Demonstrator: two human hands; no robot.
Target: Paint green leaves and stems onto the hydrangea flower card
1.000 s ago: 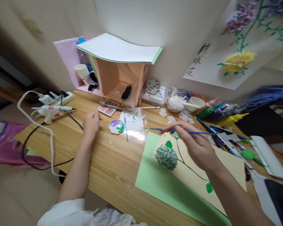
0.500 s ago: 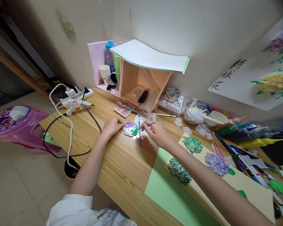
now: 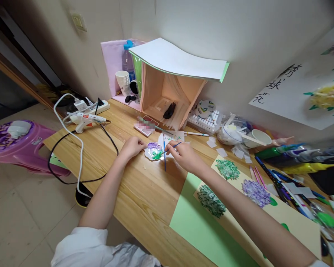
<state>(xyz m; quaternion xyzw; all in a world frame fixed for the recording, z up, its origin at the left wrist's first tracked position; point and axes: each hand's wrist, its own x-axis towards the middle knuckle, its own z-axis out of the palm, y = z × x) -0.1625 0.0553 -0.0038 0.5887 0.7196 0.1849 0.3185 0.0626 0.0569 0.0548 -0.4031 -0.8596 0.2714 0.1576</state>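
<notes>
My right hand (image 3: 180, 154) grips a thin blue paintbrush (image 3: 166, 151), its tip down in the green paint at the right side of a small flower-shaped paint palette (image 3: 148, 154). Purple paint fills other wells. The fingers of my left hand (image 3: 133, 147) pinch the palette's left edge. A second blue paintbrush (image 3: 164, 164) lies on the table between the palette and my right hand. Under my right forearm is a cream sheet (image 3: 306, 226) with textured green and purple flowers; part of it is hidden. It rests on a light green sheet (image 3: 193, 218).
A glue gun (image 3: 87, 121) with cords lies left, near a power strip (image 3: 101, 107). Behind stands an open peach box (image 3: 156, 87) under a curved white board (image 3: 180, 59). Paint bottles (image 3: 278, 151), a plastic cup (image 3: 257, 138) and pens (image 3: 289, 193) crowd the right. A pink stool (image 3: 28, 148) stands left.
My right hand has carried the brush from above the cream sheet leftward to the palette. My left hand has reached forward and taken the palette's edge. The view has swung left.
</notes>
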